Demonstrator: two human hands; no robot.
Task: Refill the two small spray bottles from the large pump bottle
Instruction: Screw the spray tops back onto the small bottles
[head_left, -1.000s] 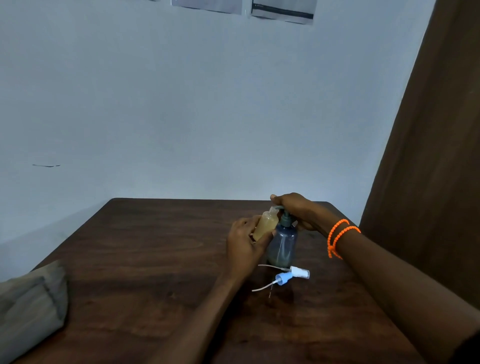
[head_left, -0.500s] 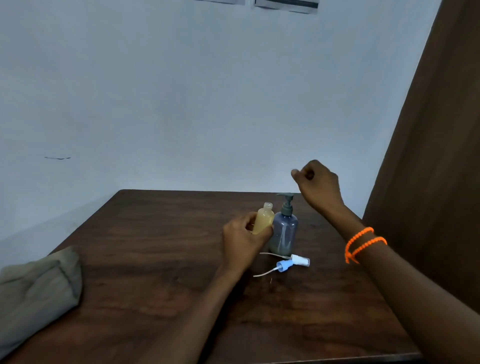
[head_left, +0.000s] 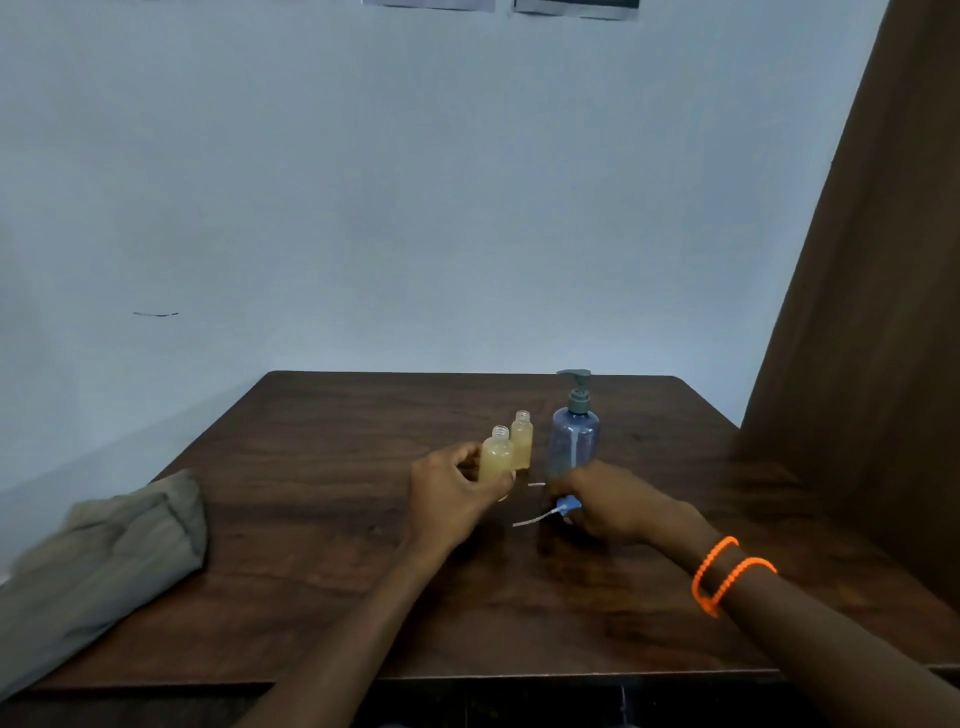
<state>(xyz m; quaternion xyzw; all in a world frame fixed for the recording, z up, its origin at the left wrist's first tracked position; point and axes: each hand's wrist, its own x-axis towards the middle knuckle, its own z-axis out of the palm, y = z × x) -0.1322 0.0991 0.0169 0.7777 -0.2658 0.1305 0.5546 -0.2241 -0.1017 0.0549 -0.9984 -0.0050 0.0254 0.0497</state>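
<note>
While two hands (head_left: 457, 491) work, two spray bottles (head_left: 496, 457), one pump bottle (head_left: 574, 441)

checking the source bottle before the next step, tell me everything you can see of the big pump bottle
The large pump bottle stands upright on the wooden table, to the right of the two small spray bottles. Its rounded body looks like clear blue-tinted plastic, with a pale dip tube visible inside. A grey-green pump head sits on top, nozzle pointing left. How much liquid it holds is unclear. The right hand hides its base; whether they touch cannot be told.
</note>
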